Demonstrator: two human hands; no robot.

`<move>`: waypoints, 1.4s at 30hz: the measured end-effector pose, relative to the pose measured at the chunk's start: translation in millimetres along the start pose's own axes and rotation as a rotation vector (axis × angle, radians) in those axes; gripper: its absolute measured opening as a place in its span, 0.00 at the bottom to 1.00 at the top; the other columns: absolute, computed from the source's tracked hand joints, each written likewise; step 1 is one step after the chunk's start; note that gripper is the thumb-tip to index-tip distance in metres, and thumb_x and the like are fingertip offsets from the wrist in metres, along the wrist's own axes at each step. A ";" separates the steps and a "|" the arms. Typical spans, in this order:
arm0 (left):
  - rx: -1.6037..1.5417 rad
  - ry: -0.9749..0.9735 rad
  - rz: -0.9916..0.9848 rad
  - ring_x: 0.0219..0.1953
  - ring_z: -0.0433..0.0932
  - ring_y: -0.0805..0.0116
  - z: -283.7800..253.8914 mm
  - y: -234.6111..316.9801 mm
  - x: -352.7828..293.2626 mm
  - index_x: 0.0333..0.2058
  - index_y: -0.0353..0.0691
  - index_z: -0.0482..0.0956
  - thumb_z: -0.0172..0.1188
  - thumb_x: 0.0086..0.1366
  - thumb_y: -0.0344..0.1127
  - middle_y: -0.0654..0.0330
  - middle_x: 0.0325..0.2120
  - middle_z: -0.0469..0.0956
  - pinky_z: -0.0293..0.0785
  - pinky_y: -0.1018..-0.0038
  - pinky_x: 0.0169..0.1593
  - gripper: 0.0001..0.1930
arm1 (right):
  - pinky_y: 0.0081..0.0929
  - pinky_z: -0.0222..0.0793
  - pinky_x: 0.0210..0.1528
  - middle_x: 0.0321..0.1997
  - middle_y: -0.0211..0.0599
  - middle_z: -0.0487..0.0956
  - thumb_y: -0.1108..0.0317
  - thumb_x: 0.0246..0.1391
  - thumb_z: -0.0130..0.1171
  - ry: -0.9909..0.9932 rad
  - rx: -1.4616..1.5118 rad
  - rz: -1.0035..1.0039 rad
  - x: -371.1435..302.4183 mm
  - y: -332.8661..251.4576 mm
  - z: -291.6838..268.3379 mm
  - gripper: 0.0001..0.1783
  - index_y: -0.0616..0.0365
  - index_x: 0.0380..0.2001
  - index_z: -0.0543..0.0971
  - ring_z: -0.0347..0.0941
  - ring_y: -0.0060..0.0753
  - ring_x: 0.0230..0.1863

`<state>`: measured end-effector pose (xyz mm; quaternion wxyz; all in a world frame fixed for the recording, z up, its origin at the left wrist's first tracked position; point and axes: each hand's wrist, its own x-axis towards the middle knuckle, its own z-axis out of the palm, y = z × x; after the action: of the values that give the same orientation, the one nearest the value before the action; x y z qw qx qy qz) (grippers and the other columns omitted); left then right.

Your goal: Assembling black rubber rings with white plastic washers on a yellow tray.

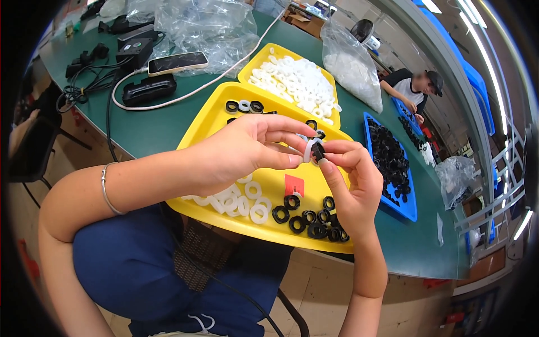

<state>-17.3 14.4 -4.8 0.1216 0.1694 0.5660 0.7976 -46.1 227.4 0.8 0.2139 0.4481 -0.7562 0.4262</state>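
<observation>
Over the near yellow tray (209,115), my two hands meet with their fingertips close together. My left hand (247,145) pinches a white ring (308,150) between thumb and fingers. Pressed up beside it, a small black ring (318,151) is gripped by the fingertips of my right hand (355,177). How far the two rings fit together I cannot tell. Below my hands, loose white rings (253,190) lie at the tray's near left and black rings (297,224) at its near right. A red paper tag (294,186) lies between them. Several black and white rings sit along the far side.
Behind stands another yellow tray heaped with white rings (297,84). At right is a blue tray (415,208) of black parts, with a co-worker (412,87) beyond. A phone (177,63), its cable, a black case (149,90) and plastic bags (208,28) occupy the back left.
</observation>
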 end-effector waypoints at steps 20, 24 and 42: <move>0.132 -0.021 0.074 0.42 0.77 0.73 8.1 -2.6 0.0 0.45 0.37 0.74 0.57 0.66 0.33 0.61 0.37 0.78 0.71 0.76 0.50 0.11 | 0.31 0.69 0.31 0.32 0.40 0.76 0.77 0.39 0.66 -0.019 -0.449 -0.350 4.1 -5.8 8.3 0.10 0.60 0.25 0.74 0.72 0.41 0.30; 0.024 -0.018 0.014 0.41 0.76 0.74 9.8 -5.0 -1.4 0.42 0.37 0.74 0.58 0.65 0.33 0.61 0.37 0.77 0.72 0.77 0.48 0.09 | 0.32 0.70 0.32 0.35 0.40 0.76 0.76 0.39 0.67 0.014 -0.382 -0.358 2.0 -7.1 12.3 0.19 0.59 0.37 0.72 0.73 0.42 0.32; -0.158 0.050 -0.064 0.45 0.77 0.70 10.9 0.4 -2.2 0.46 0.37 0.72 0.55 0.66 0.34 0.58 0.41 0.76 0.73 0.72 0.53 0.12 | 0.24 0.72 0.34 0.39 0.45 0.76 0.78 0.43 0.67 -0.001 -0.185 -0.166 -0.2 -7.6 5.9 0.20 0.65 0.42 0.74 0.74 0.34 0.32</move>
<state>-10.8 22.8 -1.5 0.1459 0.1211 0.5094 0.8394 -39.0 220.7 0.8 0.2884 0.4877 -0.7528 0.3352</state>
